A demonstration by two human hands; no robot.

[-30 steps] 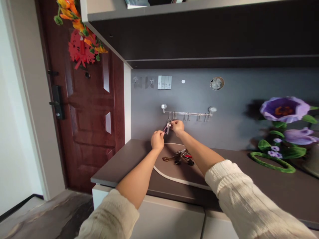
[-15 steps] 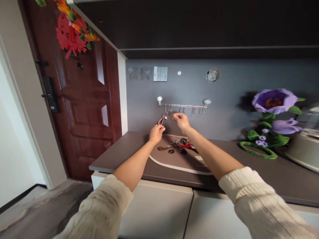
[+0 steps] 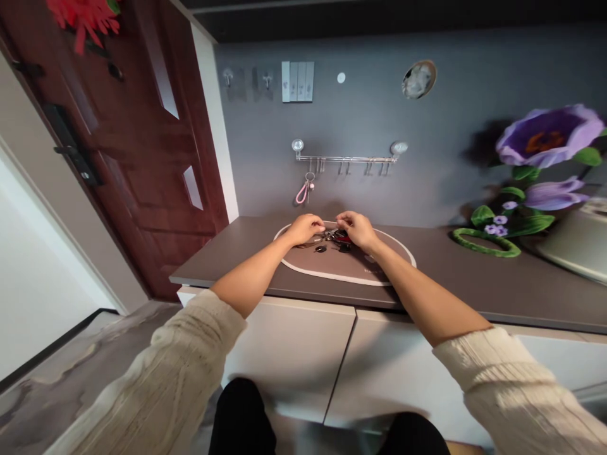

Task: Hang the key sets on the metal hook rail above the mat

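Note:
A pink-looped key [image 3: 303,189] hangs from the left end of a chrome hook rail [image 3: 348,159] on the grey wall. Below it, a brown oval mat [image 3: 385,265] with a pale rim lies on the counter and carries a pile of keys [image 3: 332,238]. My left hand [image 3: 303,228] and my right hand [image 3: 356,229] are both down on that pile. Their fingers are curled and pinched over the keys from either side. The fingertips hide exactly which key each one touches.
A dark counter [image 3: 474,284] tops white cabinets [image 3: 294,354]. Large purple fabric flowers [image 3: 545,136] and a green ring [image 3: 484,243] stand at the right, beside a grey object [image 3: 576,243]. A red-brown door [image 3: 118,126] is at the left. Switches [image 3: 297,81] sit above the rail.
Both hands let go of the pink-looped key, which stays hanging on the rail, and dropped to the key pile on the mat. The view tilted downward.

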